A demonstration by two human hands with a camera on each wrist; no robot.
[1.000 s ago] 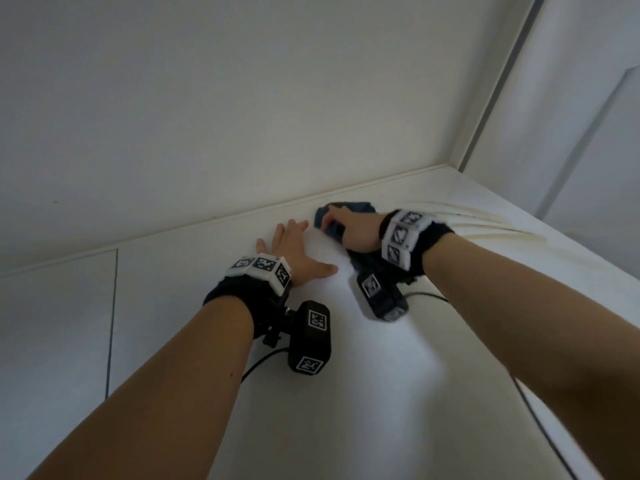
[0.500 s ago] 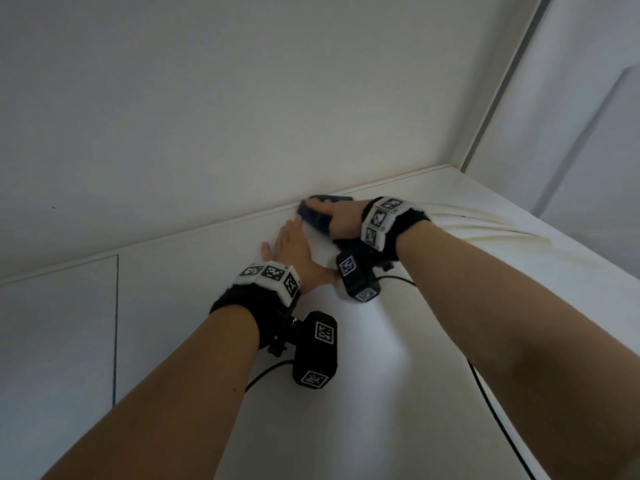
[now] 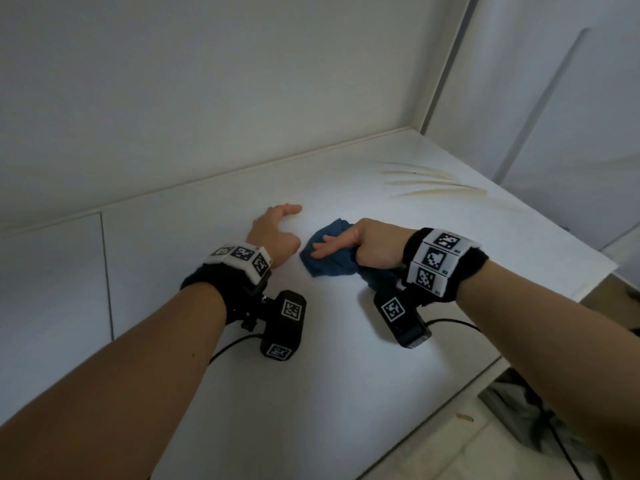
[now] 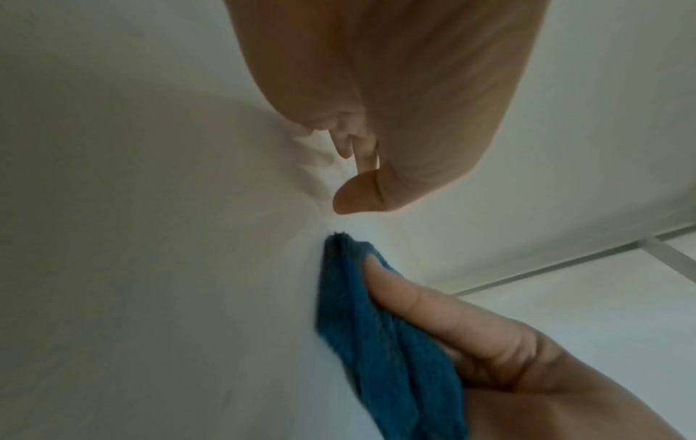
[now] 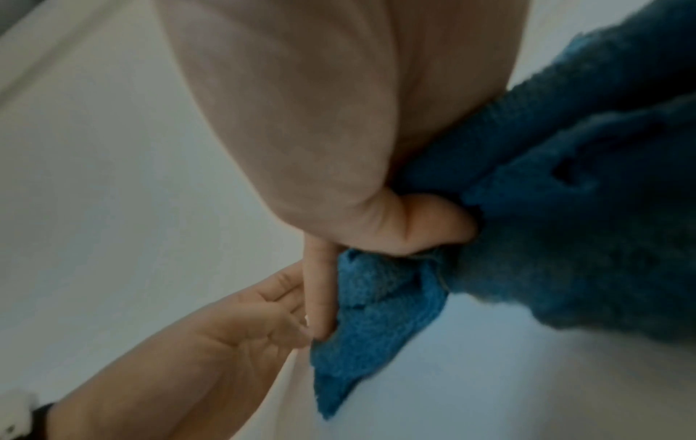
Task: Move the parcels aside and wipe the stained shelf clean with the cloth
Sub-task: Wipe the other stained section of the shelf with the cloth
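Note:
The white shelf (image 3: 346,358) fills the head view. My right hand (image 3: 349,242) grips a crumpled blue cloth (image 3: 332,268) and holds it down on the shelf; its thumb is curled into the cloth (image 5: 376,312) and its forefinger lies straight along it. My left hand (image 3: 277,226) rests on the bare shelf just left of the cloth, fingers straight, holding nothing. In the left wrist view the cloth (image 4: 376,342) lies a short gap below my left hand (image 4: 361,172). Cream streaks (image 3: 433,183) mark the shelf at the back right. No parcels are in view.
A plain white back wall (image 3: 242,81) rises behind the shelf, with a white side panel (image 3: 571,116) at the right. The shelf's front edge (image 3: 485,370) runs down the right side, with floor and dark fabric (image 3: 533,424) below it. Camera cables trail over the shelf.
My right hand has drawn the cloth from the back wall toward me and to the right. The left hand stays on the shelf, now apart from the cloth.

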